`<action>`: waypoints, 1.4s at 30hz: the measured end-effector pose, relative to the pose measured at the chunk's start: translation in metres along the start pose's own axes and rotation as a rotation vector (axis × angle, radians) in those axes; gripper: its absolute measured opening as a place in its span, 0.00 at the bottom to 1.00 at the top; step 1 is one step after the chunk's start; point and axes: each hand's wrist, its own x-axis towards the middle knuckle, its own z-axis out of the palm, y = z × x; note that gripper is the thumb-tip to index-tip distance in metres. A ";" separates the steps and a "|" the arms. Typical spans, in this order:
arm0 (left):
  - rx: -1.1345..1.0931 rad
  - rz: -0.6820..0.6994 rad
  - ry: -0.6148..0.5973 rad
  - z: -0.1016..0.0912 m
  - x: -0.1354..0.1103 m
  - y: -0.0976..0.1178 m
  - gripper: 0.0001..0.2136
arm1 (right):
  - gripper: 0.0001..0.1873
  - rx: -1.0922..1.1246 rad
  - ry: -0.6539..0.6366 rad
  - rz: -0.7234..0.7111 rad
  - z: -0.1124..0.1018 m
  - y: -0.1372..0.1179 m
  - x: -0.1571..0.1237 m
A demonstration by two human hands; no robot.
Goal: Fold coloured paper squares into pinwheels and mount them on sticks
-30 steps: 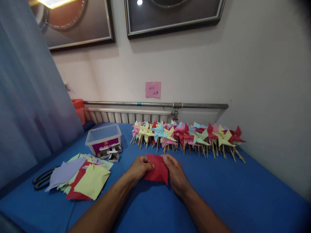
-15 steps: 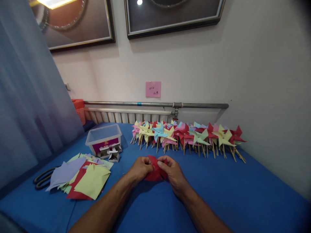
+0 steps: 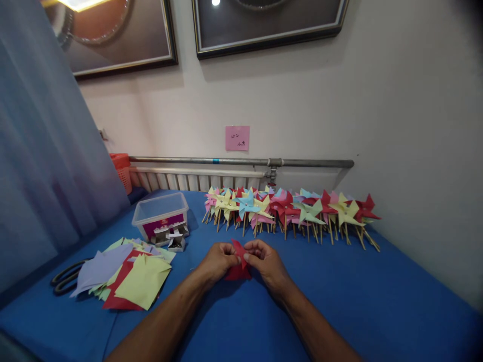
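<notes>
We see the left hand and the right hand drawn together low over the blue table, fingertips almost meeting. Both hands have their fingers curled in and pinched onto the red paper, which is folded small. One pointed corner sticks up between the two sets of fingertips, and the rest hangs just beneath them, down against the table. Beyond the fingers, well apart from them, a long row of pinwheels in yellow, blue, green, pink and red lies on its sticks along the far edge. To the left of the fingers and a little beyond them stands a clear plastic box. Some small open cartons sit just in front of it, though we cannot make out what they hold. Further left of the fingers, and nearer to us, lies a loose stack of coloured paper squares. A pair of scissors lies past its left side.
</notes>
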 end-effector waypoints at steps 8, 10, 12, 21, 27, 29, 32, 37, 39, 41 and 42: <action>-0.068 -0.001 0.001 -0.001 0.002 -0.004 0.09 | 0.14 -0.022 -0.037 -0.021 0.003 0.000 -0.002; -0.073 -0.001 -0.003 -0.001 0.002 -0.004 0.10 | 0.14 -0.026 -0.051 -0.013 0.002 0.000 -0.002; -0.076 0.004 -0.007 -0.001 0.002 -0.003 0.10 | 0.14 -0.029 -0.057 -0.006 0.002 0.001 -0.002; -0.051 0.005 -0.005 -0.002 0.001 -0.003 0.14 | 0.16 -0.069 0.008 0.001 -0.001 0.004 0.000; -0.027 -0.009 -0.011 -0.003 0.003 -0.006 0.16 | 0.16 -0.105 0.011 -0.002 0.001 0.002 -0.001; -0.025 -0.012 -0.007 -0.003 0.003 -0.006 0.16 | 0.16 -0.116 0.010 0.007 0.001 0.003 -0.002; -0.034 -0.002 0.010 -0.002 0.004 -0.006 0.16 | 0.17 -0.100 0.017 0.022 0.000 0.005 -0.001; -0.100 0.025 0.105 -0.006 0.005 -0.004 0.17 | 0.24 0.052 0.015 0.057 -0.002 0.007 0.002; -0.139 0.006 0.126 -0.009 0.005 -0.002 0.14 | 0.26 0.038 0.017 0.034 -0.004 0.004 0.001; -0.182 -0.017 0.133 -0.013 0.006 -0.001 0.12 | 0.28 -0.012 -0.016 -0.011 -0.005 -0.001 -0.002; -0.205 -0.026 0.134 -0.014 0.006 0.000 0.11 | 0.29 -0.032 -0.054 -0.026 -0.006 -0.005 -0.004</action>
